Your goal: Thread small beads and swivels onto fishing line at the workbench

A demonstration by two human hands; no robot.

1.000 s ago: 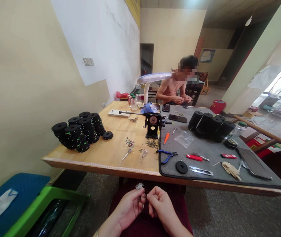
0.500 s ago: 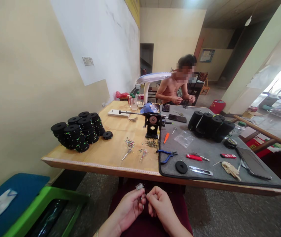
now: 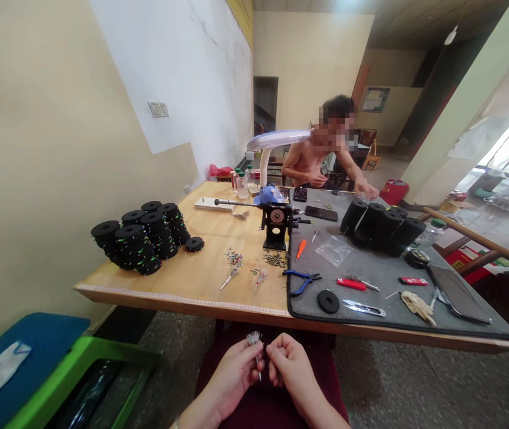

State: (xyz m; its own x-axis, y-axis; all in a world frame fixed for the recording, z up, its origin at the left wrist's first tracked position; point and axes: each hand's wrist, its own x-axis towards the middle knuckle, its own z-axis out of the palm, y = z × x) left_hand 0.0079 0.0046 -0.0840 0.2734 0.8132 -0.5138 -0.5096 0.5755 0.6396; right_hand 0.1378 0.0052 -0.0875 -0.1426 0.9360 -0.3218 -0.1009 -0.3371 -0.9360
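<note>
In front of the table's near edge, above my lap, both of my hands are close together. My left hand (image 3: 241, 362) is closed around a small bundle with a pale bristly tuft (image 3: 253, 338); the tuft sticks up above the thumb and a thin whitish tip shows below the fingers. Just to its right, my right hand (image 3: 290, 360) has thumb and forefinger pinched together. Whatever lies in that pinch is too small to make out. Similar bundles with thin stems (image 3: 230, 277) lie on the wooden tabletop, beside a pile of tiny coloured beads (image 3: 235, 258).
Stacked black foam spools (image 3: 140, 235) stand at left, more black spools (image 3: 381, 223) at right. A black winding device (image 3: 276, 225) stands mid-table under a lamp (image 3: 276, 140). Blue pliers (image 3: 302, 281), thread snips (image 3: 364, 308) and a foam ring (image 3: 328, 301) lie on the grey mat. A co-worker (image 3: 308, 161) sits opposite.
The co-worker's one arm has stretched out toward the black spools on the right. My hands have barely moved; more of the thin tip now shows below my left fingers.
</note>
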